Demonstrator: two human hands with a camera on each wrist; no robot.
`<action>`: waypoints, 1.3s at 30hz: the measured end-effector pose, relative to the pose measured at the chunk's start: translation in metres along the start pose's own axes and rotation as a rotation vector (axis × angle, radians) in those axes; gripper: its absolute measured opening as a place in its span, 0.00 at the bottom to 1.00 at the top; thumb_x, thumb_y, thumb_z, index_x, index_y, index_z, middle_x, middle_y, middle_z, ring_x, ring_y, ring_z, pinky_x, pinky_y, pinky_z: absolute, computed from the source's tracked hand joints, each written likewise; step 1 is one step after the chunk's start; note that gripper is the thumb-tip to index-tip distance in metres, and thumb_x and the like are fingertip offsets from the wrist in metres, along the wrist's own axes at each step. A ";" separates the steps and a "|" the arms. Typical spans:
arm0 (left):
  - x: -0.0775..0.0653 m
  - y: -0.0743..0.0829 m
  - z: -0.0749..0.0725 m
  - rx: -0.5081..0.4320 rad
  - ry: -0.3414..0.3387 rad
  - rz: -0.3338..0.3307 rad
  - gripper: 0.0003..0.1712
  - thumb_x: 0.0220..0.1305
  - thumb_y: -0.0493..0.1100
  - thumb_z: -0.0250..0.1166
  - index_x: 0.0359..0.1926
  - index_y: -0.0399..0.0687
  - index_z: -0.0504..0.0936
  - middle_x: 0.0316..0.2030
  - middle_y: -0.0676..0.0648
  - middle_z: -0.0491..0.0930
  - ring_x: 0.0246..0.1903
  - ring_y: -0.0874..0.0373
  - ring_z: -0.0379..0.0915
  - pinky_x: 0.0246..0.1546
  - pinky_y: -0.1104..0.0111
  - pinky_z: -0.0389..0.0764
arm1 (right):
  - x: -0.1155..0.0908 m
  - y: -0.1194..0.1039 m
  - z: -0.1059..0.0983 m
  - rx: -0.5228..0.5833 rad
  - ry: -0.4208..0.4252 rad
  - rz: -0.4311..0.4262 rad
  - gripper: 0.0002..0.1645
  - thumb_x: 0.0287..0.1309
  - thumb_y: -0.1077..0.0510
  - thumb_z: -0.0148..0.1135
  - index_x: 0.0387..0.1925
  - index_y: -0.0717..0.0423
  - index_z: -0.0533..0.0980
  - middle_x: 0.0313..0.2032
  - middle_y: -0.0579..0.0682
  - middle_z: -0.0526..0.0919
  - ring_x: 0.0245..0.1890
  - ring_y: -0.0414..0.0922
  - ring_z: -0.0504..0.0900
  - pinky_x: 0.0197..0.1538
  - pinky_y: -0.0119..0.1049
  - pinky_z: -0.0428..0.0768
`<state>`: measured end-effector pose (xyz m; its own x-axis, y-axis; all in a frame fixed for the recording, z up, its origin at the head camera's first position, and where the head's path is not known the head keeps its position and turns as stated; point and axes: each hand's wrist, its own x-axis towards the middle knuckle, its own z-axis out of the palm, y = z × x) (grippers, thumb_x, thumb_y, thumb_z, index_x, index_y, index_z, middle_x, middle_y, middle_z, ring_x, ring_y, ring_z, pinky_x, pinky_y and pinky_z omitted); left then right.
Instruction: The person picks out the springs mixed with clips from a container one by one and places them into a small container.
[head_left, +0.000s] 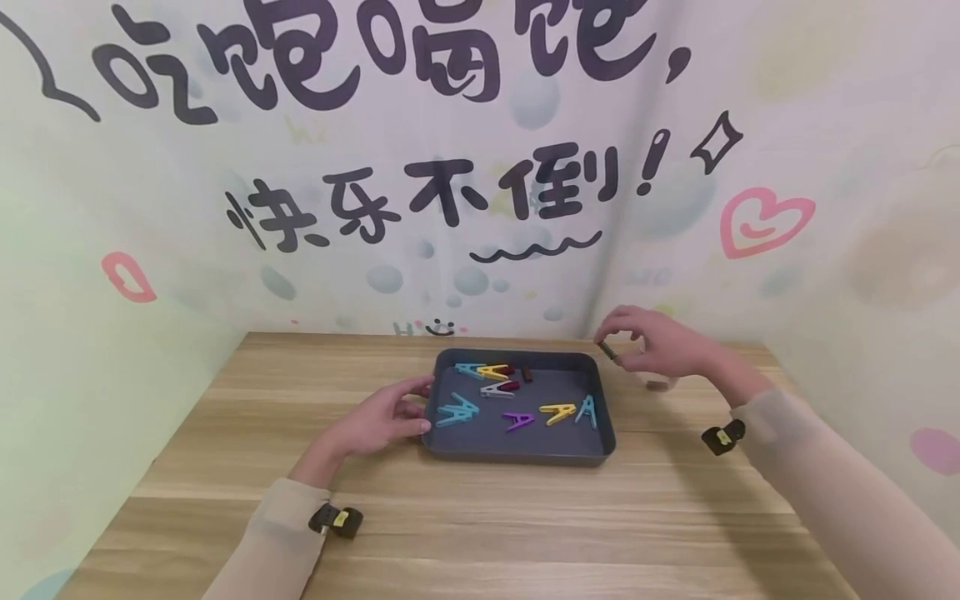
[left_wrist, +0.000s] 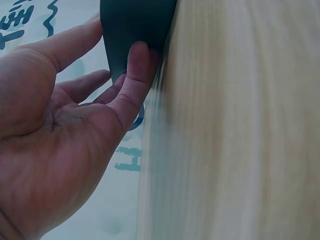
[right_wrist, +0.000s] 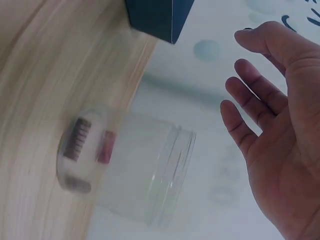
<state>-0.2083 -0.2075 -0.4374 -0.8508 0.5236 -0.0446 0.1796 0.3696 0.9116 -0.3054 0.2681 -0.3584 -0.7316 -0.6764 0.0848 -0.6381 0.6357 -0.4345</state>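
L hand [head_left: 381, 419]: fingers relaxed, loosely bent, touching outer wall of dk. grey tray [head_left: 517, 455] at its near side. R hand [head_left: 663, 346]: thumb + fingertips pinch 1 sm. dk. ribbed pc. [head_left: 609, 352], raised.
Tray: betw. hands, on wood table [head_left: 487, 533]. Contents, L hand to R: lt. blue clothespins [head_left: 457, 411], overlapping, nearest L hand; grey clothespin [head_left: 493, 389], purple clothespin [head_left: 517, 421], mid; yellow clothespin [head_left: 557, 412] + blue clothespin [head_left: 587, 412], toward R hand. Far side: another blue, another yellow, dk. red pcs. [head_left: 527, 375].
Clear jar [right_wrist: 137, 170]: upright, below R hand; ribbed + red pcs. at base.
Wall [head_left: 450, 283]: lettered, ahead of both hands.
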 end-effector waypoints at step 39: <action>-0.001 0.000 0.000 -0.001 0.011 -0.018 0.43 0.75 0.35 0.67 0.81 0.30 0.55 0.71 0.29 0.67 0.62 0.38 0.78 0.57 0.60 0.85 | -0.058 0.060 -0.036 -0.079 0.089 0.121 0.23 0.64 0.66 0.72 0.60 0.56 0.81 0.55 0.54 0.82 0.55 0.56 0.78 0.56 0.64 0.81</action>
<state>-0.2076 -0.2075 -0.4374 -0.8595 0.5080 -0.0566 0.1634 0.3779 0.9113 -0.3099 0.3585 -0.3575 -0.8205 -0.5598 0.1161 -0.5581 0.7403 -0.3749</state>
